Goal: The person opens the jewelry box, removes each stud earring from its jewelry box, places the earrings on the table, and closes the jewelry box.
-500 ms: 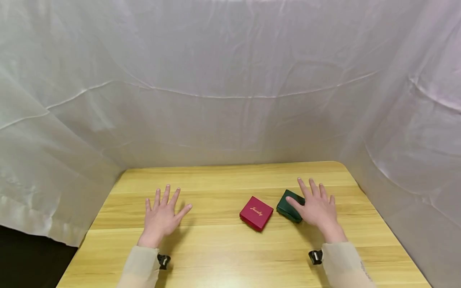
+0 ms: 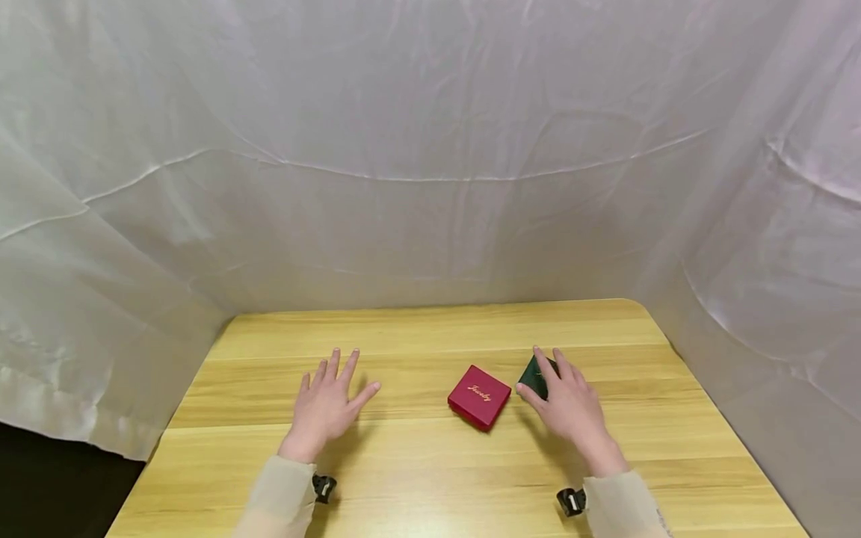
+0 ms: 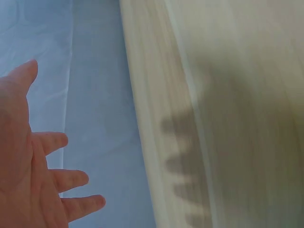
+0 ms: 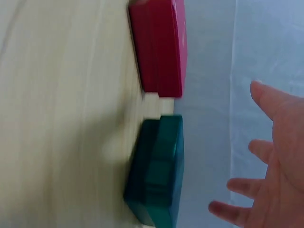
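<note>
A red square box (image 2: 479, 397) with gold "Jewelry" lettering lies closed on the wooden table, right of centre. Just to its right sits a dark green box (image 2: 534, 379), partly covered by my right hand (image 2: 569, 400) in the head view. That hand hovers over the green box with fingers spread, holding nothing. In the right wrist view the green box (image 4: 159, 171) and the red box (image 4: 160, 47) show their sides, apart from the fingers. My left hand (image 2: 324, 409) hangs above the table's left half, fingers spread and nothing in it.
The wooden table (image 2: 417, 478) fills the lower part of the head view. A pale cloth curtain (image 2: 430, 224) stands behind it and along both sides. Each wrist wears a small black device, one at the left sleeve (image 2: 324, 489).
My right hand has moved left, further over the green box. My left hand has shifted a little to the right. Both boxes stay where they were.
</note>
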`<state>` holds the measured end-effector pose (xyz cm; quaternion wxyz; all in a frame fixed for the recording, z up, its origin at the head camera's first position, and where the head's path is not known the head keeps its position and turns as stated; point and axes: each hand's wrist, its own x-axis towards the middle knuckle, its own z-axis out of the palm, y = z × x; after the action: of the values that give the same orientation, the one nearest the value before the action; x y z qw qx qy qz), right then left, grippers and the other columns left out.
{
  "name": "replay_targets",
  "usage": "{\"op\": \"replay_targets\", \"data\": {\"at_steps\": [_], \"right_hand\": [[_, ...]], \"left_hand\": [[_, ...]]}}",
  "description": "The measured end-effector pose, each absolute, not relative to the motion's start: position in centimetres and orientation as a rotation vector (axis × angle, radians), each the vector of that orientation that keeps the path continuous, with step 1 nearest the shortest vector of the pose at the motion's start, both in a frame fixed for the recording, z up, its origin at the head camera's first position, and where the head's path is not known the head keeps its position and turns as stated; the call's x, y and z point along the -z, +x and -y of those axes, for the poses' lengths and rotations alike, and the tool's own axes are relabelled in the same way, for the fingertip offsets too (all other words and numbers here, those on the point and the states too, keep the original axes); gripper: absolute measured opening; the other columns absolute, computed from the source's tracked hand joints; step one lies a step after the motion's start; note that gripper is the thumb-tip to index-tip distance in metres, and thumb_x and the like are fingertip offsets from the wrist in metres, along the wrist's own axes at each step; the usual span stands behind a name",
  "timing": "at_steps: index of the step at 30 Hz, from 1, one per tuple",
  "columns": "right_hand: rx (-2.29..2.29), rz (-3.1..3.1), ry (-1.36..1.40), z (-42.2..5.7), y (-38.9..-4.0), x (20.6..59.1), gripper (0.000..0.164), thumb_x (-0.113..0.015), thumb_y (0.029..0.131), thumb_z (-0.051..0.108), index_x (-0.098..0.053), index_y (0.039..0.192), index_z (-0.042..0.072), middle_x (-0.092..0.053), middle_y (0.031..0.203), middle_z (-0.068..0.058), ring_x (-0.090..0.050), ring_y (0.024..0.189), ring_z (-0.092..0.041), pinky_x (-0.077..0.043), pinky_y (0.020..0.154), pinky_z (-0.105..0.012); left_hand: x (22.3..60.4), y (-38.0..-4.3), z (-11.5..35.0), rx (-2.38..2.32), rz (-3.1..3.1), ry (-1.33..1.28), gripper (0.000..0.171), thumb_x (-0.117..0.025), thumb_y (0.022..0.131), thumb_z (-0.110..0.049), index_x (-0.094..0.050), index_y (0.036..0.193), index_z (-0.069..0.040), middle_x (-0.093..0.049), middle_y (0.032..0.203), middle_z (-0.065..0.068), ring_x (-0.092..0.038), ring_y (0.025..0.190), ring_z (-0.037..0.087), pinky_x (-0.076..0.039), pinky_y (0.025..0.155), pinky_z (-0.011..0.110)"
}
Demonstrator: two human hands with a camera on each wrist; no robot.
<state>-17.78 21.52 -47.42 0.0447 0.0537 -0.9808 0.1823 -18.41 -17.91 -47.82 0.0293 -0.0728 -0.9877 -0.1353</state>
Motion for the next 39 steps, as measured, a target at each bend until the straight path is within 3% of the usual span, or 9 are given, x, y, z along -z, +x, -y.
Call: {"op": "replay_targets", "data": {"at_steps": [8,19,28,39], "right_hand": [[-0.792,2.99,0.22,-19.7,-16.9,47.8,0.076,-0.06,0.096,0.046,-0.028,0.155,0.012,-0.025,0.153,-0.028,-0.036,0.131,-0.052,-0.041,0.092,-0.068],[-0.83,3.026,0.132,-18.5,-17.1,48.6,0.067,-0.065,0.095,0.037,-0.041,0.149,0.006,-0.047,0.14,-0.026,-0.043,0.129,-0.046,-0.038,0.1,-0.064],[-0.815,2.997,0.065,-17.2,-17.1,49.6,0.059,-0.069,0.091,0.032,-0.052,0.14,0.005,-0.061,0.122,-0.02,-0.056,0.113,-0.04,-0.045,0.093,-0.059],[-0.911,3.017,0.046,-16.0,-17.1,50.7,0.055,-0.071,0.091,0.024,-0.053,0.138,0.001,-0.062,0.125,-0.021,-0.059,0.112,-0.039,-0.048,0.093,-0.055]], "left_hand": [[48.6,-18.9,14.9,0.503,3.038,-0.292,0.084,-0.035,0.094,-0.07,-0.027,0.156,-0.014,-0.03,0.153,0.025,-0.039,0.131,0.049,-0.025,0.108,0.065],[49.6,-19.7,10.8,0.649,3.01,-0.525,0.07,-0.053,0.097,-0.051,-0.039,0.149,-0.006,-0.054,0.136,0.023,-0.054,0.119,0.043,-0.043,0.097,0.06],[50.8,-20.3,8.4,0.858,3.046,-0.623,0.066,-0.056,0.098,-0.045,-0.04,0.149,-0.008,-0.054,0.138,0.017,-0.051,0.125,0.037,-0.041,0.102,0.055],[51.0,-20.4,5.6,1.056,3.006,-0.742,0.059,-0.057,0.099,-0.035,-0.044,0.146,-0.002,-0.056,0.136,0.016,-0.054,0.124,0.031,-0.042,0.104,0.045]]}}
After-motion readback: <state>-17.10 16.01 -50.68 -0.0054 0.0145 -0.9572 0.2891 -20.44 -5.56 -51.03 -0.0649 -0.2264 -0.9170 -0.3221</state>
